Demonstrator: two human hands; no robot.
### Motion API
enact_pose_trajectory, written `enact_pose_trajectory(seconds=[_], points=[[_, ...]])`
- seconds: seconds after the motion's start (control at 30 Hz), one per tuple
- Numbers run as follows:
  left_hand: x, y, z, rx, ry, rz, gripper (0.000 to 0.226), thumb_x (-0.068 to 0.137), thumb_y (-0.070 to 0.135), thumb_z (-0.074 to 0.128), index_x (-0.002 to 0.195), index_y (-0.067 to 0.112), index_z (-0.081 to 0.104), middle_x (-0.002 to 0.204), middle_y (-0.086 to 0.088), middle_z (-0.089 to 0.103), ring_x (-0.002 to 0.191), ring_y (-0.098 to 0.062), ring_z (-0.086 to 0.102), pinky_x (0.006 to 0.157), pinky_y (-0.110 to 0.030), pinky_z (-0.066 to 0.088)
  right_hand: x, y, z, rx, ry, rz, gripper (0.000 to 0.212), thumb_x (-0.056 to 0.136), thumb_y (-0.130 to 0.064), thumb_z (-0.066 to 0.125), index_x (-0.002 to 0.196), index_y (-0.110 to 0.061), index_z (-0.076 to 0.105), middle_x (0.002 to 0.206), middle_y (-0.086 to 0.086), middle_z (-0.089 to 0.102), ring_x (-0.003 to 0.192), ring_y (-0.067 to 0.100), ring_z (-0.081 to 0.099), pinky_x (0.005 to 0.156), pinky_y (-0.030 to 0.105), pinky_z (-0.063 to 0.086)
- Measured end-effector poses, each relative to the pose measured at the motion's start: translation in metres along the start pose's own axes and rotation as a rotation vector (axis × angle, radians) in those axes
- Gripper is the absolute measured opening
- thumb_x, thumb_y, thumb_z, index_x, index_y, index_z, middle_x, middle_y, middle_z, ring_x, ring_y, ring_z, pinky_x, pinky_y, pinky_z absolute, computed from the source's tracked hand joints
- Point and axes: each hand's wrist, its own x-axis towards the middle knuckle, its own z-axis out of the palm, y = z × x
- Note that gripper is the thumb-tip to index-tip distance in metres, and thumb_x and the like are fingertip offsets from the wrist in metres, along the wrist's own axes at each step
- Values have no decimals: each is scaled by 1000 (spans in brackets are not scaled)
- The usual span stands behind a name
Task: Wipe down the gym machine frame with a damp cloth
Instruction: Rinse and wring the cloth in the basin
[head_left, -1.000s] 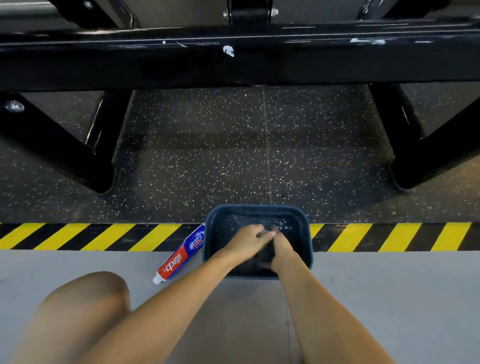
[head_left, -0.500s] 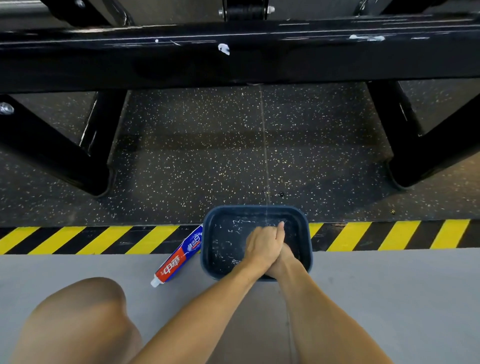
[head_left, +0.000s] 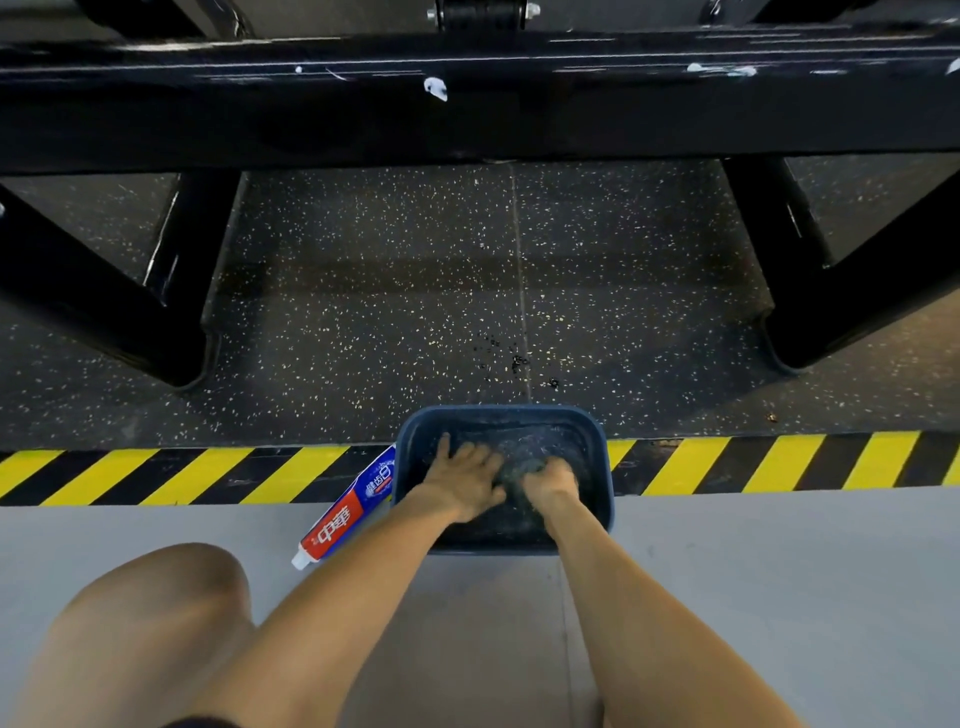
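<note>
Hands now unclasped in basin (head_left: 498, 411): left hand (head_left: 465, 475) spread flat, right hand (head_left: 551, 484) clenched round cloth (head_left: 519, 467); rinsing step, frame (head_left: 467, 119) unwiped.

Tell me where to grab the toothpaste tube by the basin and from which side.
Grip the tube across its red middle, coming from above and the left. It lies flat on the floor, cap at the near end, far end beside the basin's left wall, so the right side is crowded. The left hand is nearest.

Basin (head_left: 498, 414) before frame (head_left: 467, 119), cloth (head_left: 519, 470) in basin, tube (head_left: 340, 517) left of basin
</note>
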Motion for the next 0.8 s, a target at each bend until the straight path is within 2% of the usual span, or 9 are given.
enact_pose_trajectory(seconds=[0.1,0.23,0.33,0.43,0.5,0.57,0.6,0.7,0.8], points=[[3,-12,4,356,-58,32,63,94,20,51,150,16,22,154,-11,25,146,-30,13,116,-52,-12,1,0,-2,-88,5,9,29,93,-18,62,113,3,63,113,17,65,94,30,64,86,34,54],[-2,2,4,219,-86,112,73,85,2,56,149,19,27,153,-8,31,147,-28,11,119,-49,-5,0,-1,-1,-53,26,20,43,92,-34,63,115,2,62,114,16,66,102,30,64,81,29,48],[-4,-3,-1,-24,-3,75,29,90,2,50,113,16,61,116,-8,64,117,-26,55,111,-40,32,-2,0,-7,-32,59,9,28,96,-16,54,116,1,64,108,16,66,99,30,62,79,29,47],[-5,-10,-19,-263,32,106,12,87,1,56,88,9,64,93,-6,66,89,-23,65,85,-39,53,-5,-2,-12,-26,29,-28,32,97,-5,43,122,-4,62,123,16,62,112,29,59,90,29,47],[-7,-12,-34,-310,31,165,2,85,6,64,85,7,63,94,-6,61,88,-22,60,80,-36,49,-8,-3,-9,95,-79,-88,49,89,9,38,128,-12,58,128,14,59,107,27,57,85,32,51],[-10,-13,-50,-334,3,224,11,85,13,70,87,14,59,98,-4,49,88,-19,51,76,-30,40,-13,-6,-4,169,-317,-125,71,80,19,35,138,-20,46,130,12,53,104,22,51,73,28,46],[-11,-14,-56,-360,-14,239,14,85,16,70,89,16,57,99,-2,45,89,-18,49,77,-30,38,-15,-7,-2,167,-431,-110,74,78,21,37,139,-20,42,129,9,52,106,21,49,76,27,44],[-17,-16,-67,-530,-26,200,13,91,21,65,98,16,55,103,-1,56,96,-18,56,83,-31,43,-18,-10,-3,189,-627,-86,60,79,15,58,132,-10,49,125,4,60,118,20,50,99,33,36],[-22,-16,-70,-852,-69,94,13,91,23,65,100,16,59,104,-3,66,98,-17,64,88,-33,53,-21,-10,-5,270,-676,-146,36,81,-1,71,113,-14,65,111,-2,68,113,15,54,106,32,28]])
